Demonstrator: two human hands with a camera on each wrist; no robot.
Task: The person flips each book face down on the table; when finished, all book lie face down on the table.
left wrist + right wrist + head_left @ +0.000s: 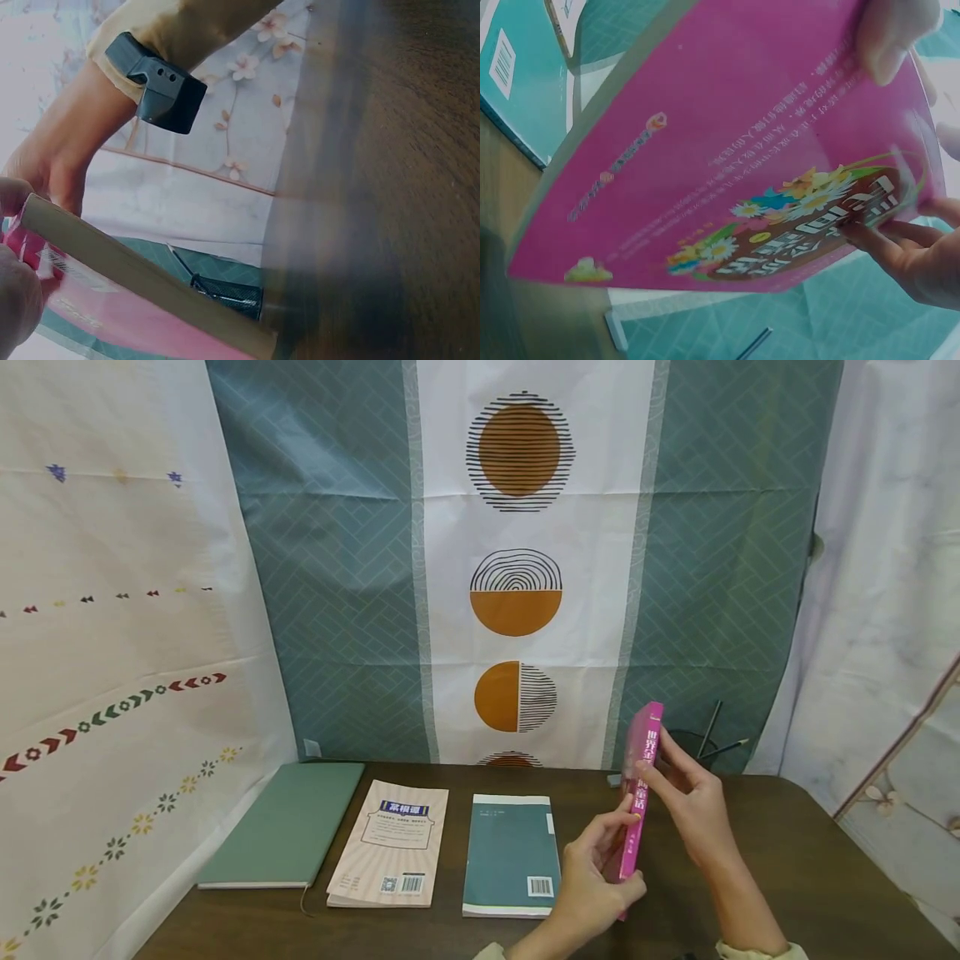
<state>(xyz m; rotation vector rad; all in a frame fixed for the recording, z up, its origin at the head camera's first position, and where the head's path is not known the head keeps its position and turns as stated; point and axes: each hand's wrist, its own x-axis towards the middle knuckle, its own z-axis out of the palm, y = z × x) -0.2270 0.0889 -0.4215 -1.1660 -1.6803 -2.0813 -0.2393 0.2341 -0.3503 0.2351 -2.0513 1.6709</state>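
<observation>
I am holding the pink book [638,793] upright on its edge above the table [787,877], right of the teal book [512,853], left hand [596,881] pinching its near end, right hand [693,806] fingers curling round the spine to steady it.

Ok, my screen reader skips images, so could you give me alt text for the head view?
Both hands, left hand low and right hand higher, hold a pink book upright above a dark wooden table. Three books lie flat to its left: green book, beige book, teal book.
</observation>
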